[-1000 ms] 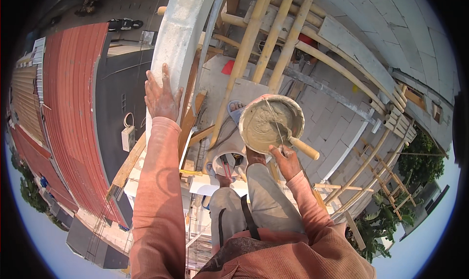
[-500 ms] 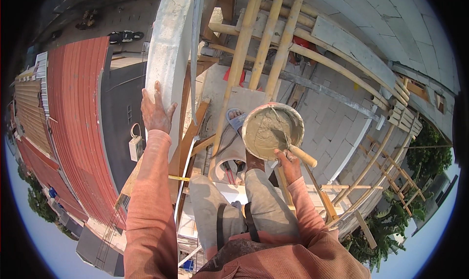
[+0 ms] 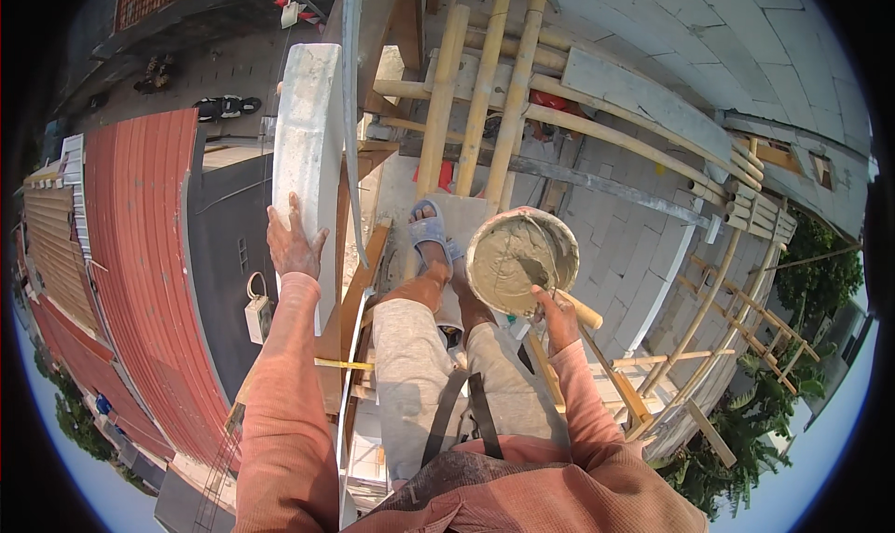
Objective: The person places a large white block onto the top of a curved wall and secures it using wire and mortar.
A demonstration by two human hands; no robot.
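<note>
My left hand (image 3: 296, 242) lies with its fingers spread on top of a narrow pale concrete wall (image 3: 308, 113). On the right, my right hand (image 3: 559, 319) closes on the near rim of a round bucket (image 3: 474, 270), its thumb toward the inside. Grey wet mortar (image 3: 503, 263) fills much of the bucket. A trowel stands in it, blade partly sunk, its wooden handle (image 3: 585, 311) poking out over the rim beside my right hand. How far the fingers wrap under the rim is hidden.
Bamboo poles (image 3: 477, 95) cross ahead over a lower block surface (image 3: 643, 207). A thin metal strip (image 3: 351, 113) rises along the wall's right side. Beyond the wall lie a red corrugated roof (image 3: 140, 253) and a drop to the street. My sandalled foot (image 3: 429, 230) stands between wall and bucket.
My sandalled foot and leg have come forward and show more fully. The wall top appears lower in view. My left hand stays on the wall; my right still grips the bucket.
</note>
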